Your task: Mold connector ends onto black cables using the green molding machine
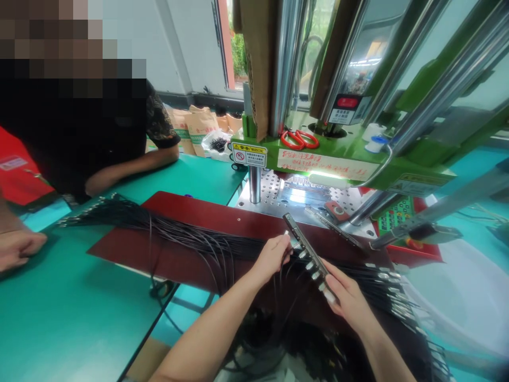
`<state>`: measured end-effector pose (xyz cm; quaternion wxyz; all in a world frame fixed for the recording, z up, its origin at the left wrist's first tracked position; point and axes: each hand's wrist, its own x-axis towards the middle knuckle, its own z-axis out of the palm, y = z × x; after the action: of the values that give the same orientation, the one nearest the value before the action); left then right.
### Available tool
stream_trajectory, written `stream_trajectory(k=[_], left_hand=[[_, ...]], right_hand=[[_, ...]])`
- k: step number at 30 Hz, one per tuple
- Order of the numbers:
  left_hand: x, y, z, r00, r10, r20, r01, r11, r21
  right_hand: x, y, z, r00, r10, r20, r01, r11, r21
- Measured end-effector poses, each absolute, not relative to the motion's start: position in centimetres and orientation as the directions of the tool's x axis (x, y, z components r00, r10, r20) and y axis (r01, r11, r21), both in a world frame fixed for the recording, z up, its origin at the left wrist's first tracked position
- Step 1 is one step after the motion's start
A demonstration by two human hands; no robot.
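My right hand [342,292] grips the lower end of a long metal bar [304,246], which is tilted and carries a row of several silver connectors along its near side. Close to the upper part of the bar, my left hand [275,254] pinches a small silver connector on a black cable. Under both hands, a bundle of black cables [191,233] runs across a dark red board [127,254]. More cable ends with silver tips [393,286] lie at the right end of the board.
Ahead stands a green press [326,159] with steel columns, red scissors [298,139] on its ledge and a perforated metal bed [266,193]. A second metal bar [334,225] lies by the bed. At left, a person [79,132] leans on the green table [59,307].
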<state>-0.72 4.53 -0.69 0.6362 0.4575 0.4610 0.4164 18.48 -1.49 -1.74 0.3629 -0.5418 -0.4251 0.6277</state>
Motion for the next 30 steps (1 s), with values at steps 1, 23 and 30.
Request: stream_trajectory(k=[1, 23, 30], left_hand=[[-0.9, 4.6, -0.5, 0.261, 0.939, -0.226, -0.111, 0.262, 0.959], [-2.2, 4.9, -0.6, 0.518, 0.829, -0.21, -0.066, 0.283, 0.957], [-0.1, 4.8, 0.8, 0.527, 0.848, -0.066, -0.101, 0.14, 0.985]], right_hand=[[18.5, -1.5, -1.7, -0.147, 0.914, -0.378, -0.007, -0.383, -0.924], [19.9, -0.4, 2.2, -0.275, 0.936, -0.22, 0.36, -0.112, -0.926], [25.1, 4.2, 7.3, -0.449, 0.882, -0.143, 0.745, 0.281, -0.605]])
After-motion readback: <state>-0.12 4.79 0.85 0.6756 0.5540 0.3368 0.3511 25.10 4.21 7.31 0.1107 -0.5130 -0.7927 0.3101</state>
